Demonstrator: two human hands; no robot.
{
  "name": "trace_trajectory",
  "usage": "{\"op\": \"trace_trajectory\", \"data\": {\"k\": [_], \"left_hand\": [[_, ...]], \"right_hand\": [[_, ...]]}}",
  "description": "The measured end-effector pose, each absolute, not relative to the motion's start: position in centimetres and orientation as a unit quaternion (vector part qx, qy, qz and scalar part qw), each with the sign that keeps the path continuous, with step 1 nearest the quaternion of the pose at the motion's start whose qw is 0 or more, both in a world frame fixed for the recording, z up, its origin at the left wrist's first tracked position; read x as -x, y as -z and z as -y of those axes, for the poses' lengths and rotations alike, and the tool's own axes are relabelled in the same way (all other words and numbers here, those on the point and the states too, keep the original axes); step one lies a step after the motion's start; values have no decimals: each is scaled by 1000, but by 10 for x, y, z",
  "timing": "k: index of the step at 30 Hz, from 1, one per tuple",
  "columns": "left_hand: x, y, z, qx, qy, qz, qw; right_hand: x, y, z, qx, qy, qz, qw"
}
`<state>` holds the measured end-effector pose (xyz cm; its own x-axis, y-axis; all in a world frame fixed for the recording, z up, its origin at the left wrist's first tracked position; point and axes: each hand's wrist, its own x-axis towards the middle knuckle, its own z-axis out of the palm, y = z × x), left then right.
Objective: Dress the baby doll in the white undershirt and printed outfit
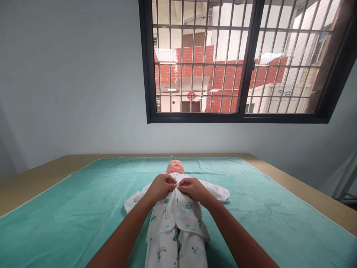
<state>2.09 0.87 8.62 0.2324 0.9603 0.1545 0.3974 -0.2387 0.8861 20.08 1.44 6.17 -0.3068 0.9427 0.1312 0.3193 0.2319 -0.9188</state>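
Observation:
A baby doll (175, 166) lies on its back on a green cloth, head toward the wall. It wears a white printed baby shirt (187, 212) with long sleeves spread to both sides, and matching trousers (163, 251). At the upper chest my left hand (164, 186) pinches the shirt's front edge between thumb and fingers. Just across from it, my right hand (192, 189) pinches the opposite front edge. The fingertips nearly meet at the front opening; any fastener between them is too small to make out. Below the hands the two front edges lie side by side.
The green cloth (83, 201) covers most of a wooden table (50, 167), with slight creases. Behind the table stands a pale wall (83, 93) with a dark-framed barred window (195, 117). Part of a metal frame (344, 178) shows at the right edge.

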Motion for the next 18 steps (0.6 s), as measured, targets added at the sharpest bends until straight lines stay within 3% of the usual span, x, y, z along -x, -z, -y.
{"op": "trace_trajectory", "data": {"k": [11, 18], "left_hand": [[-29, -87, -2, -705, -393, -529, 261], [-30, -83, -4, -698, -406, -529, 262]], "right_hand": [[-198, -59, -17, 474, -370, 703, 381], [-195, -63, -15, 485, -335, 710, 384]]}}
